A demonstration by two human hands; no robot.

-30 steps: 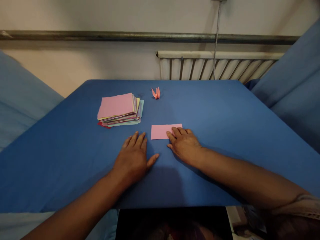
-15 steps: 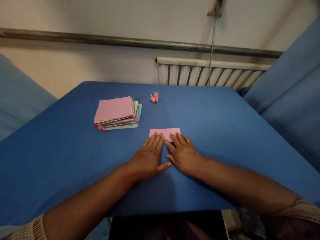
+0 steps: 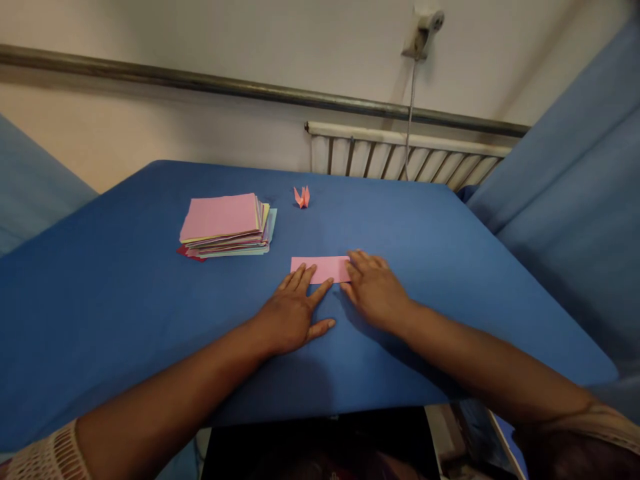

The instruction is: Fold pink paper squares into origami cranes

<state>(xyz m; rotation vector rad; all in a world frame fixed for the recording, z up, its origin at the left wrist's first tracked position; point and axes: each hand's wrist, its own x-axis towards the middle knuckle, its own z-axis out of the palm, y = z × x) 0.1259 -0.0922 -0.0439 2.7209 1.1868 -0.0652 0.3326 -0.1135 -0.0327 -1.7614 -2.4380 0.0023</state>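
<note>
A folded pink paper strip point(image 3: 320, 268) lies flat on the blue table point(image 3: 125, 300). My left hand point(image 3: 294, 312) rests open on the table, its fingertips on the strip's near edge. My right hand point(image 3: 375, 290) lies open and flat, its fingers pressing the strip's right end. A stack of coloured paper sheets point(image 3: 224, 225), pink on top, sits to the left behind my left hand. A small pink folded paper crane point(image 3: 302, 197) stands further back.
A white radiator point(image 3: 400, 159) and a metal rail point(image 3: 200, 83) run along the wall behind the table. Blue fabric point(image 3: 575, 200) hangs at the right and at the far left. A dark object point(image 3: 320, 447) lies below the table's near edge.
My left hand slid from the bare table up to the strip's near edge. My right hand shifted along to the strip's right end. The camera view drifted right.
</note>
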